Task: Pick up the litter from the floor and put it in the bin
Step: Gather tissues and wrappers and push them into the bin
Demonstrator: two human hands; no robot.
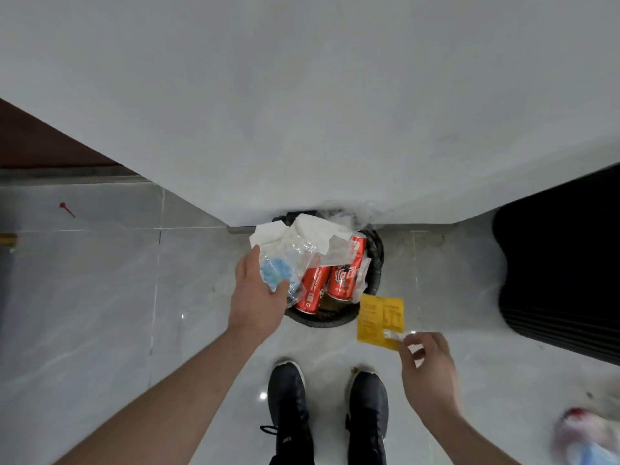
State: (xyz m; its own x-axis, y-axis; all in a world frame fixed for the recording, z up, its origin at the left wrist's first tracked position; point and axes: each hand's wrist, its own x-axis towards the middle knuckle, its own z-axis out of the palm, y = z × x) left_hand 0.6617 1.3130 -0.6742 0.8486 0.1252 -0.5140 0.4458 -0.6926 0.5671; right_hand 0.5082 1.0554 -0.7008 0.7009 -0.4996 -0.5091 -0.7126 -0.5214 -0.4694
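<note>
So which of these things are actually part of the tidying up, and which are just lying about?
Part of the job:
- black bin, holding two red cans and white paper
- clear bag with blue bits, held by the left hand
- yellow packet, pinched by the right hand
- crumpled litter on the floor

Just there:
- black shoes
- small red object
- dark mat

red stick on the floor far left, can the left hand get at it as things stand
Probably not from here: the left hand grips a clear bag over the bin, and the red stick lies well off to its left.
</note>
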